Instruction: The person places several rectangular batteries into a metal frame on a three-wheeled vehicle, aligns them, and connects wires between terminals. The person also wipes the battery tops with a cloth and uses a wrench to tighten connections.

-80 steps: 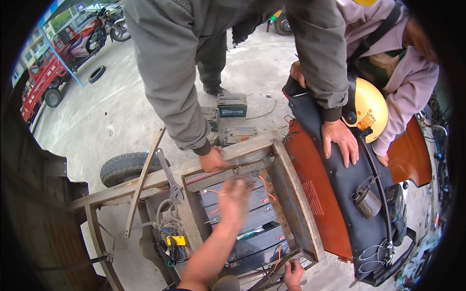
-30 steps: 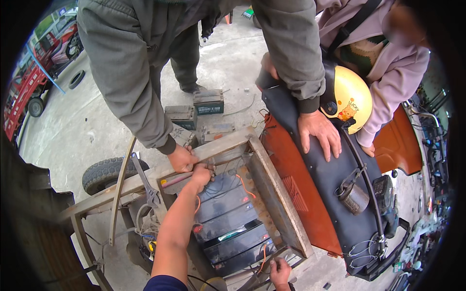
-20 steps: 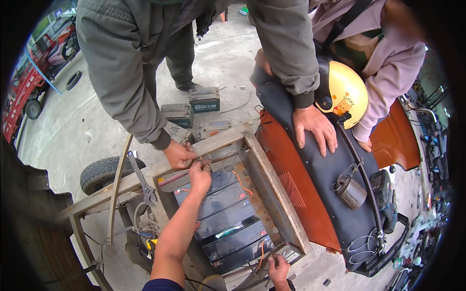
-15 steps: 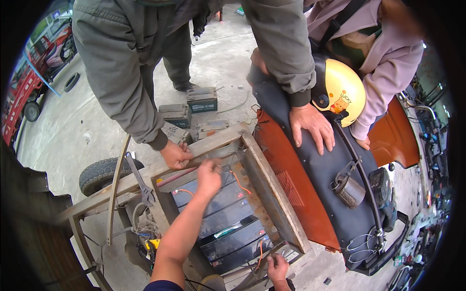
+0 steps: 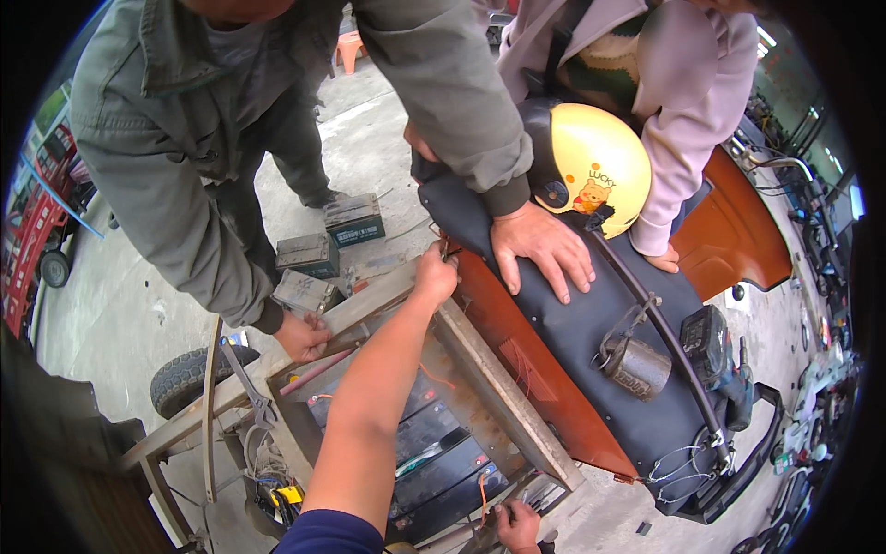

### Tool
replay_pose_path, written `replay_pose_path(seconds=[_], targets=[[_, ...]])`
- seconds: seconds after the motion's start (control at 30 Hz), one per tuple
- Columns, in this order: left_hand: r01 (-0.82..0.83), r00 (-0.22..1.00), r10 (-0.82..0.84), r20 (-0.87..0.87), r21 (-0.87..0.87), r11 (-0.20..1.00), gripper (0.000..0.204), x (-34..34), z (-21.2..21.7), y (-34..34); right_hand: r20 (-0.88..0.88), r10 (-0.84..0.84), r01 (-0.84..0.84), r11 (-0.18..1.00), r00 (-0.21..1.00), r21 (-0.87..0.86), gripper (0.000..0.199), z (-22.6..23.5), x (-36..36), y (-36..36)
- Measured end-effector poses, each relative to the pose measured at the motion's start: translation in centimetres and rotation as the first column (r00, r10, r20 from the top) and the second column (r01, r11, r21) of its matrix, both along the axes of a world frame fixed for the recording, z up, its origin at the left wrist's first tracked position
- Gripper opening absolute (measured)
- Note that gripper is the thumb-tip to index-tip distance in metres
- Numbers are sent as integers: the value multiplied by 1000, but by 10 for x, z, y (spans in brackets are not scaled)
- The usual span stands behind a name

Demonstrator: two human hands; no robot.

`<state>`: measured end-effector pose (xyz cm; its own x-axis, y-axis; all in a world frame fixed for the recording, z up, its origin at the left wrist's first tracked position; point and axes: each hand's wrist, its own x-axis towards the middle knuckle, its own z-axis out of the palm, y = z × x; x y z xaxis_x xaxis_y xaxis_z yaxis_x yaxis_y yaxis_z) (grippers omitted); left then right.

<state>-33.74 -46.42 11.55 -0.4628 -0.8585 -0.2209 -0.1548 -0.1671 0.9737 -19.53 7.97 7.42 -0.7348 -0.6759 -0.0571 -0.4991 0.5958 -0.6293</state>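
My left arm reaches over a metal frame (image 5: 506, 388) that surrounds several dark batteries (image 5: 434, 475) with orange wires. At the frame's far corner, my left hand (image 5: 436, 275) is closed with fingertips pinched together; what they hold is too small to make out. Near the frame's close right corner, my right hand (image 5: 519, 524) has curled fingers around something I cannot make out, beside an orange wire (image 5: 483, 497). A co-worker's hand (image 5: 303, 336) grips the frame's left rail. That person's other hand (image 5: 543, 247) lies flat on a black seat (image 5: 554, 319).
An adjustable wrench (image 5: 251, 388) rests against the frame's left side. Several old batteries (image 5: 353, 219) stand on the concrete beyond, with a tyre (image 5: 189, 379) at left. A yellow helmet (image 5: 604, 166), a padlock (image 5: 637, 369) and a cordless tool (image 5: 734, 388) lie on or beside the seat.
My left hand has gone from above the batteries to the frame's far corner. The right hand stays near the close corner. The whole view has shifted somewhat.
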Motion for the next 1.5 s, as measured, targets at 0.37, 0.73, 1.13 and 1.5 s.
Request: replay_pose_path(seconds=[0.37,0.73,1.13,1.5], targets=[[-77,997,75,-17,-125,989,23,1,-11,-3,23,-26,26,1000,999,-10,13,11,0,-5],[-209,959,249,-138,253,945,22,-4,-11,18,61,-17,17,1000,998,0,16,14,-2,-5],[-21,992,73,-101,446,895,19,3,-4,-3,34,6,-5,999,999,-50,13,15,-3,-7],[30,980,59,-190,434,900,15,9,0,13,48,12,-10,998,999,-56,15,15,-3,-5]])
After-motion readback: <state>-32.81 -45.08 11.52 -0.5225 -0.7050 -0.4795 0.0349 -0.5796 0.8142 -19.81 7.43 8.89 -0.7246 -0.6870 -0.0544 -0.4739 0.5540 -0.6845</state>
